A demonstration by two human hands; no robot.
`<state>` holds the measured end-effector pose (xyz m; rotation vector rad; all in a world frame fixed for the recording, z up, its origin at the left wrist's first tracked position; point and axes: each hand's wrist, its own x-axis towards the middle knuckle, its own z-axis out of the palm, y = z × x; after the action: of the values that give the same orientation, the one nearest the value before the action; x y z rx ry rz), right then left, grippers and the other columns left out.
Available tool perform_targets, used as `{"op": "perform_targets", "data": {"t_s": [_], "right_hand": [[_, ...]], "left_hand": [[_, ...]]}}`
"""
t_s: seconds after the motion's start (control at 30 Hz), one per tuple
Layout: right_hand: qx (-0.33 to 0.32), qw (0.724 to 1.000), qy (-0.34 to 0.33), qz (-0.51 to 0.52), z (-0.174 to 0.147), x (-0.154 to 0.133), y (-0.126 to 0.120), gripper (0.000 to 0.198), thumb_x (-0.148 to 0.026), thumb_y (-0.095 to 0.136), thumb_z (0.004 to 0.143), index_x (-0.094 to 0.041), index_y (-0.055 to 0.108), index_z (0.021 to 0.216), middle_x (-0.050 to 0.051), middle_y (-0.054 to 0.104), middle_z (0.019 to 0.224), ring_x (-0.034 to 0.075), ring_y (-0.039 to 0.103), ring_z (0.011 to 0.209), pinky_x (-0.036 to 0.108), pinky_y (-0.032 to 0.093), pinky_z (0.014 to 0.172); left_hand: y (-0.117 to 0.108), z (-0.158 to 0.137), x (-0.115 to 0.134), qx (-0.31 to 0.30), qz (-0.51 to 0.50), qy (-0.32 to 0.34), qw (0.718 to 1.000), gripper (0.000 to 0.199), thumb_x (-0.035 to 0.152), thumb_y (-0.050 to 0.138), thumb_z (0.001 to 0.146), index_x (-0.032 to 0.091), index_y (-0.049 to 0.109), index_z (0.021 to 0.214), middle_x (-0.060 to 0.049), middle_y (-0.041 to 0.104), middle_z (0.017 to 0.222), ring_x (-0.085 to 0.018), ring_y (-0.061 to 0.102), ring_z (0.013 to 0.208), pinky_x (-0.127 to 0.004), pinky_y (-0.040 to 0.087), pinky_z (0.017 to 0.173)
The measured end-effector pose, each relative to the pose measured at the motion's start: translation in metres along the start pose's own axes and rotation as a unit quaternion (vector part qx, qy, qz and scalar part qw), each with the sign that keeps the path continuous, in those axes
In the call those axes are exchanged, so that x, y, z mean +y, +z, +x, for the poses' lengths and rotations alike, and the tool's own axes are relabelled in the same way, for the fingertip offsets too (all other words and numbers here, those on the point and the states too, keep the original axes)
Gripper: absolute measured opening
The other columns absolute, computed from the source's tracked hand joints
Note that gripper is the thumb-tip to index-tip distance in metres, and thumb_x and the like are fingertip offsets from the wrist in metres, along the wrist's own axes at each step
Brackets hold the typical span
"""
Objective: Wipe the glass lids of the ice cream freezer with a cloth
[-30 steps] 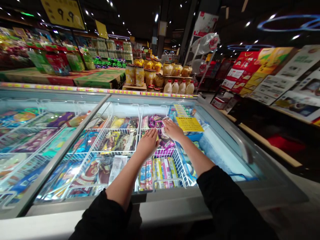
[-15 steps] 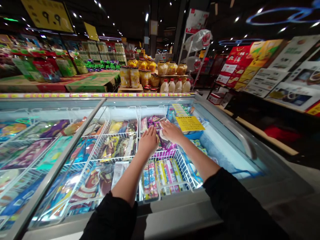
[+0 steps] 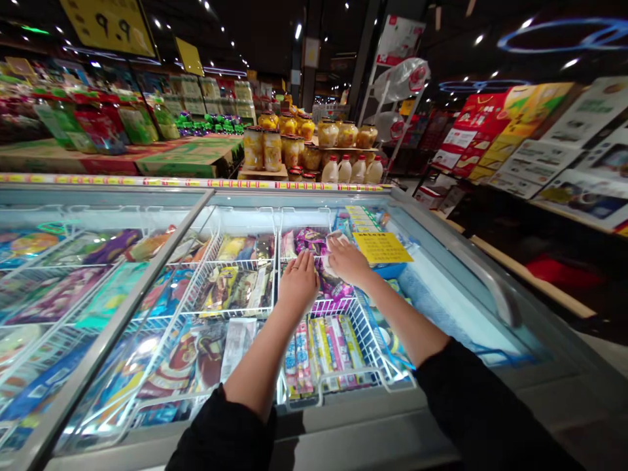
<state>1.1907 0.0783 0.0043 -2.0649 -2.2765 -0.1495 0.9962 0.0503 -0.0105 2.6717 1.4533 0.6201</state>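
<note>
My left hand (image 3: 300, 282) lies palm down over the sliding glass lid (image 3: 432, 288) of a chest freezer, fingers stretched forward and close together, with a ring on one of them. Just to its right, my right hand (image 3: 347, 260) presses on a crumpled white cloth or tissue (image 3: 335, 237), which shows at its fingertips. Purple-wrapped ice creams (image 3: 309, 241) lie in a white wire basket (image 3: 360, 327) below both hands. Nearer to me, slim ice-lolly packs (image 3: 333, 347) stand in rows. My palms are hidden.
A yellow notice (image 3: 383, 247) sits right of my right hand. The lid's metal frame bar (image 3: 127, 314) runs diagonally on the left, and a curved handle (image 3: 500, 294) is on the right. Jars (image 3: 272, 149) stand behind the freezer; boxes (image 3: 534, 170) fill a shelf at right.
The whole view has shifted slightly, so the freezer and goods appear a little further right. Both hands keep nearly the same place over the lid, the white cloth or tissue still under my right hand.
</note>
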Motion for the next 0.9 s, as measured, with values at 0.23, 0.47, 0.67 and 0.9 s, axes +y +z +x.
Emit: {"op": "perform_targets", "data": {"t_s": [0.23,0.47,0.67,0.9], "right_hand": [[-0.038,0.999,0.027,0.019,0.049,0.036,-0.019,0.068,-0.032,0.026,0.108,-0.006,0.032,0.171,0.013,0.032,0.177,0.028,0.028,0.165,0.042,0.024,0.134],[0.001,1.0,-0.003,0.004,-0.011,0.035,0.002,0.068,-0.033,0.025,0.108,-0.004,0.036,0.169,0.015,0.036,0.176,0.03,0.03,0.164,0.047,0.025,0.135],[-0.03,0.999,-0.023,0.04,-0.017,0.044,-0.012,0.066,-0.035,0.029,0.108,-0.018,0.034,0.172,0.005,0.035,0.177,0.026,0.027,0.165,0.043,0.025,0.135],[-0.004,0.997,0.079,0.016,-0.055,0.036,-0.01,0.064,-0.03,0.027,0.11,-0.007,0.034,0.17,0.014,0.035,0.176,0.034,0.031,0.163,0.048,0.028,0.133]], "left_hand": [[-0.007,-0.002,0.002,-0.009,0.011,-0.001,1.0,0.06,0.026,0.039,0.107,0.019,0.044,0.166,-0.009,0.052,0.166,-0.027,0.043,0.159,-0.049,0.038,0.131],[-0.008,0.001,0.008,-0.021,0.021,-0.018,0.999,0.058,0.024,0.036,0.108,0.013,0.047,0.164,-0.014,0.045,0.17,-0.027,0.041,0.16,-0.047,0.035,0.132],[-0.017,-0.003,0.009,-0.042,0.043,-0.01,0.998,0.056,0.023,0.039,0.108,0.011,0.047,0.163,-0.014,0.044,0.171,-0.026,0.041,0.16,-0.044,0.036,0.132],[-0.029,-0.021,0.04,-0.137,0.057,0.041,0.988,0.06,0.025,0.034,0.112,0.004,0.034,0.168,-0.014,0.029,0.177,-0.023,0.027,0.166,-0.039,0.025,0.136]]}}
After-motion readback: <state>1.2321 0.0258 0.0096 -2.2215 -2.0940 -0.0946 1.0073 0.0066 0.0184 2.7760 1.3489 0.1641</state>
